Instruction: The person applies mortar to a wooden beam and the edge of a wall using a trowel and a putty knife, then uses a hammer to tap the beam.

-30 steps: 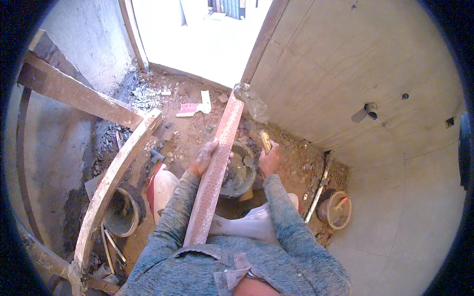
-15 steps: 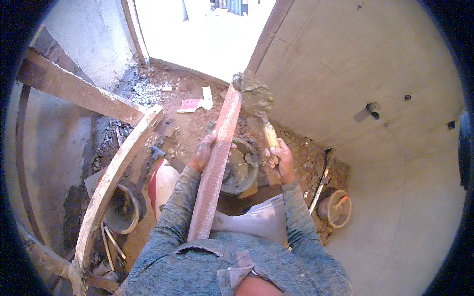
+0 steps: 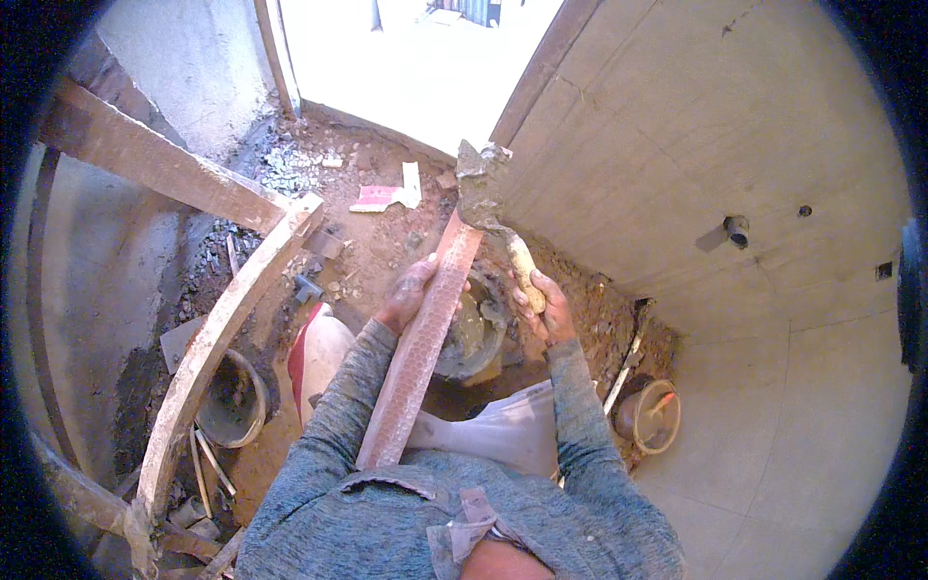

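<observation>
My left hand (image 3: pixel 410 292) is closed round the middle of a long reddish bar (image 3: pixel 423 350) with a honeycomb-like pattern, its near end against my body. In my right hand (image 3: pixel 549 309) is a trowel (image 3: pixel 523 269), gripped by its yellowish wooden handle. Grey wet mortar (image 3: pixel 481 184) coats the trowel's blade, which lies at the far end of the bar; whether they touch I cannot tell. Below and between my hands stands a round basin (image 3: pixel 496 340) of mortar, partly hidden by the bar.
Curved timber (image 3: pixel 227 324) and a thick beam (image 3: pixel 164 169) stand on the left, above a bucket (image 3: pixel 259 411). A smaller bucket (image 3: pixel 667 447) sits by the plastered wall (image 3: pixel 754 145) on the right, with a pipe stub (image 3: pixel 737 232) jutting out. Rubble and a torn packet (image 3: pixel 377 199) lie near the bright doorway.
The trowel blade has swung left from beside the bar to its far end. The bar's tip sits lower in view, and the mortar lump that was on it now appears on the blade.
</observation>
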The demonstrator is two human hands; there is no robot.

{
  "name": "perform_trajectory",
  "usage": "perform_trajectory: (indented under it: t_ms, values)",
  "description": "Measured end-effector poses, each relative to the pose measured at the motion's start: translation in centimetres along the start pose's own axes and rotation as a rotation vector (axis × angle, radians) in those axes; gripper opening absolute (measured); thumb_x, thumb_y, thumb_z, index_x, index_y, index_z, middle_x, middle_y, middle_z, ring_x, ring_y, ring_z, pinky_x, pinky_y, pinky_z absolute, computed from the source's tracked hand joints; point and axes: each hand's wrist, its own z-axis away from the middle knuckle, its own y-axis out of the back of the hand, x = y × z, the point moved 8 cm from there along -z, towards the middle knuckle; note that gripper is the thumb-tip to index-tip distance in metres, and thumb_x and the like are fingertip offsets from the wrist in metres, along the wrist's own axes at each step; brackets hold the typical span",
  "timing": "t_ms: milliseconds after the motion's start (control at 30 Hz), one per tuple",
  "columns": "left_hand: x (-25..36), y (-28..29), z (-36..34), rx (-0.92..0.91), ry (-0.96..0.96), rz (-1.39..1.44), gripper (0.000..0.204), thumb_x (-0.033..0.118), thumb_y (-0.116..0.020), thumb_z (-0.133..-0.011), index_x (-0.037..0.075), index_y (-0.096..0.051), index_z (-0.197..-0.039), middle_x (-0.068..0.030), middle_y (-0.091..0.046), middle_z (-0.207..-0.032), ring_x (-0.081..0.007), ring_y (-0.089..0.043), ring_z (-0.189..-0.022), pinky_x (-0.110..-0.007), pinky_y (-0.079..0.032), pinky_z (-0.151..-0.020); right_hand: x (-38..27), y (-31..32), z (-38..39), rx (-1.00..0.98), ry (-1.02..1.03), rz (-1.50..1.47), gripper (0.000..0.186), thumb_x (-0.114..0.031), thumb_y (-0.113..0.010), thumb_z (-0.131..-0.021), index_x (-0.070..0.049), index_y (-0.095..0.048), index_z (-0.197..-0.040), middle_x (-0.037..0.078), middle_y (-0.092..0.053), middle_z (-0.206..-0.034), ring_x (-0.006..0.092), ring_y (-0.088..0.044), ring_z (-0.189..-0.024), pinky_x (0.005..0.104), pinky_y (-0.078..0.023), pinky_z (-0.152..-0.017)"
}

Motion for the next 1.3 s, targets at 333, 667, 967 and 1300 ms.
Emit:
perform_trajectory:
  t_ms: [333,667,967,1300]
  values:
    - [-0.8,0.8,-0.3,0.039,-0.026,-0.08,0.046,0.039,-0.04,-0.105,0.001,-0.054,-0.127,-0.0153,-0.07,-0.098,-0.0209,-0.068,-0.07,-0.034,-0.06,-0.062,0.2,1.3,2.4,0.04,-0.112,0.125,0.045,-0.039,-0.051,-0.098,-0.001,-0.058,-0.122,-0.001,-0.055,-0.067,0.0049,-0.038,-0.04,0.0188,-0.031,-0.035]
    - [1.7,2.3,0.6,0.076,0.034,0.053,0.055,0.048,-0.04,-0.103,0.0,-0.054,-0.126,-0.0172,-0.069,-0.101,-0.023,-0.069,-0.073,-0.037,-0.061,-0.058,3.1,2.4,7.5,0.105,-0.206,0.137,0.046,-0.04,-0.055,-0.096,0.0,-0.061,-0.118,0.001,-0.057,-0.067,0.0046,-0.039,-0.041,0.0188,-0.033,-0.036]
    - [1.6,3.8,0.2,0.147,-0.053,0.063,0.052,0.046,-0.038,-0.104,0.001,-0.054,-0.124,-0.0181,-0.068,-0.098,-0.0251,-0.069,-0.074,-0.04,-0.061,-0.06,-1.4,0.6,9.2,0.296,0.134,0.577,0.041,-0.034,-0.064,-0.093,-0.002,-0.06,-0.118,0.004,-0.063,-0.079,0.0111,-0.057,-0.061,0.0254,-0.044,-0.052]
    - [2.1,0.4,0.7,0.109,-0.08,-0.049,0.051,0.045,-0.037,-0.102,0.001,-0.054,-0.122,-0.0154,-0.068,-0.096,-0.0234,-0.068,-0.07,-0.036,-0.06,-0.057,0.7,-2.8,-2.1,0.593,0.657,1.251,0.051,-0.015,-0.071,-0.087,-0.002,-0.047,-0.13,0.023,-0.063,-0.118,0.0396,-0.063,-0.109,0.0449,-0.05,-0.093]
